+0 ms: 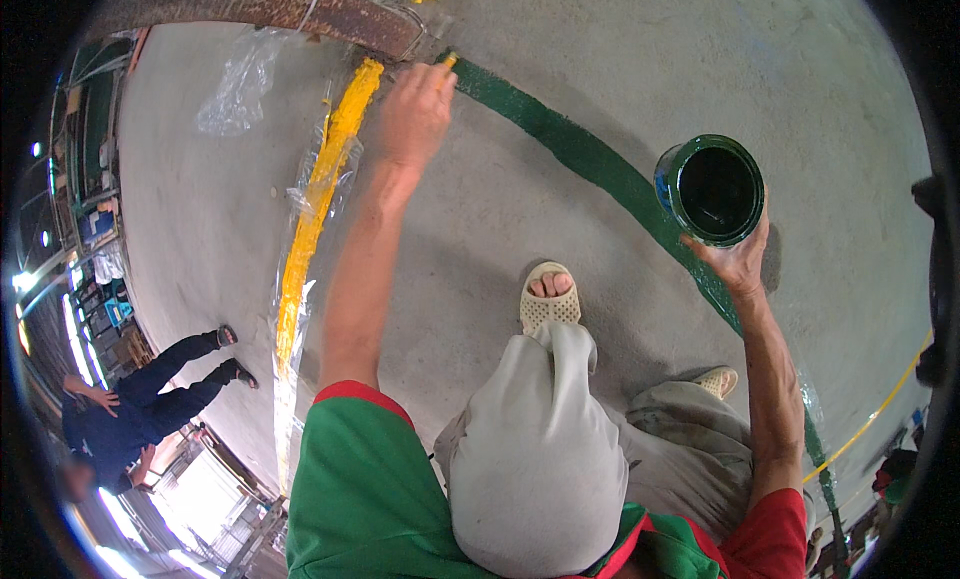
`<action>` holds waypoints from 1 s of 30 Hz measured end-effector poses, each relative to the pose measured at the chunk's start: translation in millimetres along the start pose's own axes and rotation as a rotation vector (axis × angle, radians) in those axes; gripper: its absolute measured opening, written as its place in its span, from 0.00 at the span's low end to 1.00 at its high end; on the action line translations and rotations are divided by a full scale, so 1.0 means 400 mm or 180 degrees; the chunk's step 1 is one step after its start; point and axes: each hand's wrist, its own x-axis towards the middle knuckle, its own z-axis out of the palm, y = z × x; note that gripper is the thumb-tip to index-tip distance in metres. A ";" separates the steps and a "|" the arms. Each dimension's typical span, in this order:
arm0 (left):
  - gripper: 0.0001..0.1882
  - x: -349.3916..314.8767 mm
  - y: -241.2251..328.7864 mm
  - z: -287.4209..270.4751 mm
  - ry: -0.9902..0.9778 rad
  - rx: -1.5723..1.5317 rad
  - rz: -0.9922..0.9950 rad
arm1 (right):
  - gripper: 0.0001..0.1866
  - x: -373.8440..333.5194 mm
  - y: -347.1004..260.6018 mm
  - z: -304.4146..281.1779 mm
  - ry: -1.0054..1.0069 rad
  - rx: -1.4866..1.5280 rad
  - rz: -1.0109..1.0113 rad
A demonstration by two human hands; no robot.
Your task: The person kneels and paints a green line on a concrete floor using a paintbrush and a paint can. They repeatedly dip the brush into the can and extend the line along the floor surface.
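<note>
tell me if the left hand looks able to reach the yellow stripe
Likely yes: the left hand, holding a yellow-handled tool, is close beside the upper end of the yellow stripe, with only floor between.

L hand (417, 114) extd fwd & curled, R hand (738, 262) cupped wide.

Shelving (95, 169) and concrete floor (470, 199) suggest a workshop

I've got gray floor (650, 69). Yellow stripe (322, 194) on its left side, clear film (349, 162) along it. Crumpled clear plastic (240, 87) between stripe and floor's left edge. Green stripe (570, 147) curves toward the right edge; I see a thin yellow line (880, 409) there.
</note>
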 end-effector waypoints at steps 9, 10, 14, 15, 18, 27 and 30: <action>0.09 -0.021 0.048 -0.015 0.0184 -0.0181 -0.0123 | 0.60 -0.005 -0.003 0.004 -0.0056 -0.0061 0.0022; 0.09 -0.018 0.045 -0.014 0.0138 -0.0096 -0.0152 | 0.60 -0.004 -0.006 0.005 -0.0050 -0.0028 0.0037; 0.08 -0.029 0.065 -0.007 -0.0277 -0.0216 -0.0036 | 0.59 -0.003 -0.017 0.008 0.0023 0.0065 0.0064; 0.08 -0.030 0.069 -0.005 -0.0087 -0.0226 -0.0072 | 0.59 -0.004 -0.019 0.007 0.0017 0.0003 0.0051; 0.08 -0.021 0.061 -0.007 0.0163 -0.0130 -0.0112 | 0.59 -0.003 -0.020 0.010 -0.0016 -0.0070 0.0017; 0.08 -0.059 0.192 0.027 -0.0158 -0.0233 0.0303 | 0.58 0.002 -0.020 0.015 0.0061 0.0042 -0.0020; 0.08 -0.076 0.281 -0.002 -0.0208 -0.0632 0.0443 | 0.57 0.004 -0.026 0.015 0.0066 0.0162 0.0060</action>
